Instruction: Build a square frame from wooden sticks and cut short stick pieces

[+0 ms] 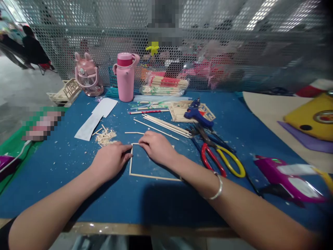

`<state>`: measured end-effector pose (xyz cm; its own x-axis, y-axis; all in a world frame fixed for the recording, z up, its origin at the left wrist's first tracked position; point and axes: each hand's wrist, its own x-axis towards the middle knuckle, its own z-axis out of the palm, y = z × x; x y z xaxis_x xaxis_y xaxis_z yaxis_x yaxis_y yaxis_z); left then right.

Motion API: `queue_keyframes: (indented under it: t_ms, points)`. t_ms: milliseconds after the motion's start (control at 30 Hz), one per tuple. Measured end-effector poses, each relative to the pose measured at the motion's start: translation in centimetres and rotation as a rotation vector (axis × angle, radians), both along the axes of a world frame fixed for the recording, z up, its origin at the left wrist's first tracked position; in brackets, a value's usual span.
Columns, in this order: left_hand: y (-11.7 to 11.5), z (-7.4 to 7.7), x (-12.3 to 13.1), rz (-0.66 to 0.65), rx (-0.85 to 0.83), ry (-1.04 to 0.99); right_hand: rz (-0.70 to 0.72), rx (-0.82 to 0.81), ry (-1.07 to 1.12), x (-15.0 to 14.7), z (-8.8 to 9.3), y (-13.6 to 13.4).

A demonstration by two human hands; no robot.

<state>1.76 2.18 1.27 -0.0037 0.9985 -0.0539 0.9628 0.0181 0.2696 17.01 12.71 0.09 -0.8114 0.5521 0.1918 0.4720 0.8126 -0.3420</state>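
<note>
Thin wooden sticks form a rectangular outline (153,177) on the blue table, and my right forearm covers part of it. At its upper left corner, the fingers of my left hand (109,159) press closed on the upright left stick (130,165). My right hand (158,146) pinches the short top stick (135,143) between thumb and fingers, just right of that corner. Beyond my right hand lies another thin stick (131,132), its right end hidden by my fingers. Several longer sticks (166,125) lie farther back.
Red-and-yellow-handled pliers (205,139) and a blue glue gun (197,114) lie right of centre, a purple hot-glue gun (288,180) farther right. Stick scraps (105,135) and white paper (96,118) are at left. A pink bottle (125,80) stands before the perforated metal screen (104,45).
</note>
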Motion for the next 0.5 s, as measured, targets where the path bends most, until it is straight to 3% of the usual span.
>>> queue_keyframes:
  t_ms: [500]
  points:
    - [0.01,-0.06,0.13,0.019,-0.043,-0.035,0.005,-0.031,0.016,0.18,-0.19,-0.04]
